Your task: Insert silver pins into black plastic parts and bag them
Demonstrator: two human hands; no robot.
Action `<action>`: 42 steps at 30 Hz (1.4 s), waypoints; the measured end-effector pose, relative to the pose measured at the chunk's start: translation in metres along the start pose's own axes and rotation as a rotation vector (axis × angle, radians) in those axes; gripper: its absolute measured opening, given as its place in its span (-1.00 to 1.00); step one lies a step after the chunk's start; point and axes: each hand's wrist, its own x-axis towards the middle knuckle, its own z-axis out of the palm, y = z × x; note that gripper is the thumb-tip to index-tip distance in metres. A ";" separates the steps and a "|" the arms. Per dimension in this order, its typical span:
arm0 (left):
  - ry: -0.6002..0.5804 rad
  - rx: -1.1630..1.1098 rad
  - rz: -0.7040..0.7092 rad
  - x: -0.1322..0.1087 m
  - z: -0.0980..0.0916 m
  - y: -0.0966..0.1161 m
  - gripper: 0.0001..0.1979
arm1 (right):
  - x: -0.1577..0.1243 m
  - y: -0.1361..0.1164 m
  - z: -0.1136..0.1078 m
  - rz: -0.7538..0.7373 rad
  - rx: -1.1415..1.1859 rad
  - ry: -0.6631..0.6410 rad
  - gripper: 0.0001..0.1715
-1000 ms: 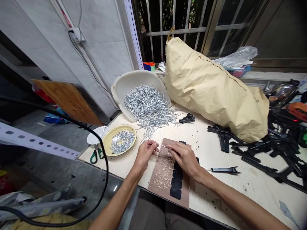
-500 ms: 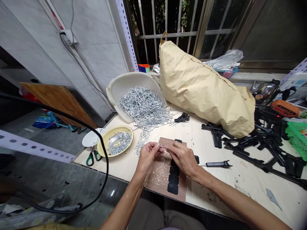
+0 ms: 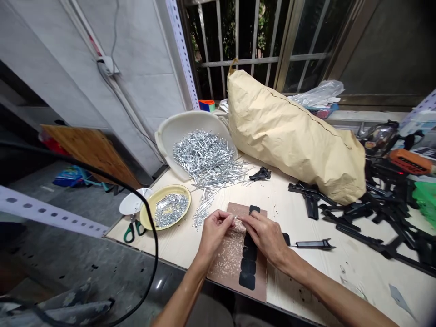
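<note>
My left hand (image 3: 218,229) and my right hand (image 3: 265,234) meet over a brown board (image 3: 226,281), fingertips pinched at either end of a small thin metal piece too small to make out fully. Pale specks and a row of black rounded pads (image 3: 247,280) lie on the board. To the left, a yellow dish (image 3: 143,213) holds small metal parts. Behind it, a white basin (image 3: 166,136) lies tilted with many metal pins (image 3: 211,156) spilling onto the table. A black-handled tool (image 3: 313,245) rests right of my right hand.
A large tan sack (image 3: 293,136) lies across the table's back. Black plastic parts (image 3: 384,227) are heaped at the right beside a green basket (image 3: 425,200). Green-handled scissors (image 3: 133,229) and a white dish (image 3: 131,204) sit at the left edge. A black cable (image 3: 155,227) hangs in front.
The whole view has shifted, so the table and its objects appear slightly lower. Both hands remain together over the board, with the fingertips slightly farther apart and the small metal piece more visible between them.
</note>
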 end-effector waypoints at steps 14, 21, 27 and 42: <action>-0.085 -0.128 -0.086 0.002 -0.002 -0.019 -0.72 | -0.010 -0.001 0.008 -0.048 -0.259 0.143 -0.72; -0.097 -0.110 -0.089 0.003 -0.003 -0.018 -0.71 | -0.012 0.000 0.010 -0.066 -0.241 0.124 -0.75; -0.101 -0.057 -0.072 0.000 -0.006 -0.019 -0.73 | -0.013 0.001 0.012 -0.085 -0.291 0.114 -0.73; -0.084 -0.031 -0.061 -0.002 -0.004 -0.017 -0.72 | -0.011 0.000 0.002 -0.009 -0.128 0.013 -0.74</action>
